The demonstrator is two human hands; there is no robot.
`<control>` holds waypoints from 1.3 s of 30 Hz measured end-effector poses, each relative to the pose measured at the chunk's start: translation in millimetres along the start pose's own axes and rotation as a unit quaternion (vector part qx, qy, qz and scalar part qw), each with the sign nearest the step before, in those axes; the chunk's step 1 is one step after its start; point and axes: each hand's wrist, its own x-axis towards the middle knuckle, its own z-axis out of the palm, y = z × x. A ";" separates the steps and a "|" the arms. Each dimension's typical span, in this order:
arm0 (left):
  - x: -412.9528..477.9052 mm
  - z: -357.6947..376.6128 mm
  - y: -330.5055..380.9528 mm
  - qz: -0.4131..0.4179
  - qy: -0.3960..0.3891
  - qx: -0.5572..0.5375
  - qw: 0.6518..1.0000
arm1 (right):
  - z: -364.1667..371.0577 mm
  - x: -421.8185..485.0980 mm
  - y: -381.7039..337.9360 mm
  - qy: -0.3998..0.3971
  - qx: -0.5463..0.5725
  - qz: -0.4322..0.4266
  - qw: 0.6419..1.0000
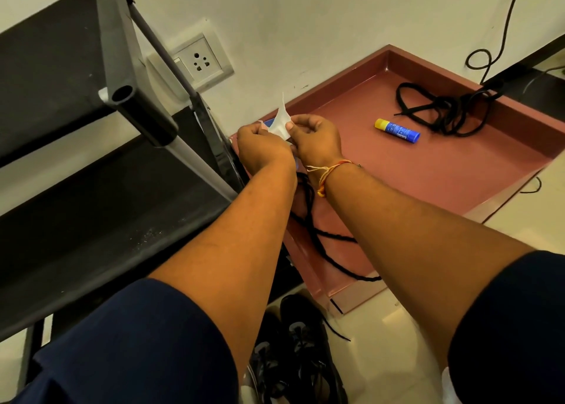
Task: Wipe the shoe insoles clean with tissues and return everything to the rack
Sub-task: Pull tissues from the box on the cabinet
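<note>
Both my hands meet over the near left corner of a reddish-brown tray (428, 171). My right hand (318, 139) pinches a white tissue (282, 121) that sticks up in a point. My left hand (263, 148) is curled round something under the tissue; a bit of blue and pink packet (265, 124) shows above its knuckles. A pair of black shoes (293, 354) stands on the floor below my arms. The black shoe rack (91, 189) fills the left side. No insoles are in view.
A blue glue stick with a yellow cap (397, 131) lies on the tray. Tangled black laces (440, 110) lie at its far side, and another lace (324, 238) trails under my arms. A wall socket (200, 59) sits behind the rack. A black cable (501, 36) hangs down the wall.
</note>
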 end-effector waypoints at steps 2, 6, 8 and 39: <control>-2.3 -2.4 4.2 -0.056 0.029 -0.059 0.996 | 0.3 0.0 0.3 0.022 0.012 0.007 1.000; -6.0 -8.9 13.0 -0.144 0.034 -0.170 0.974 | -1.8 2.5 3.0 0.039 0.013 0.022 0.999; 0.7 -8.2 8.8 -0.107 0.043 -0.173 0.978 | -2.8 4.6 4.3 0.047 -0.012 0.025 0.999; 16.0 -9.1 6.2 0.040 -0.008 0.121 0.992 | -14.6 2.7 -12.5 0.035 -0.243 -0.096 0.965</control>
